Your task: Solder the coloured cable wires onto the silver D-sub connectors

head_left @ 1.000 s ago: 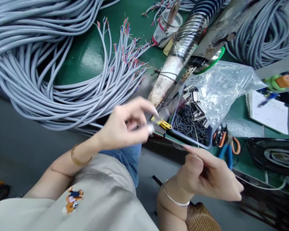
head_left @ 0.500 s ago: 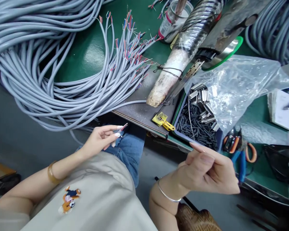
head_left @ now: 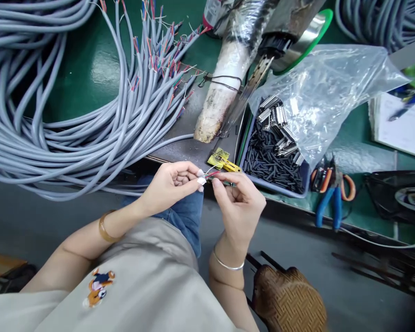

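Observation:
My left hand is closed in a pinch round the end of a grey cable, whose thin coloured wires stick out to the right. The fingertips of my right hand are pressed together at the tips of these wires, just in front of the table edge. Beyond my hands a yellow cutter lies on a grey board. A large bundle of grey cables with stripped, coloured ends spreads over the left of the table.
A bin holds small black tubes and metal connectors, beside a clear plastic bag. Pliers lie to its right. A wrapped white cylinder juts over the board. A woven stool stands below.
My right hand has moved left from near the bin to the wires at my left hand. My left hand has shifted right and slightly up. The view has moved, too.

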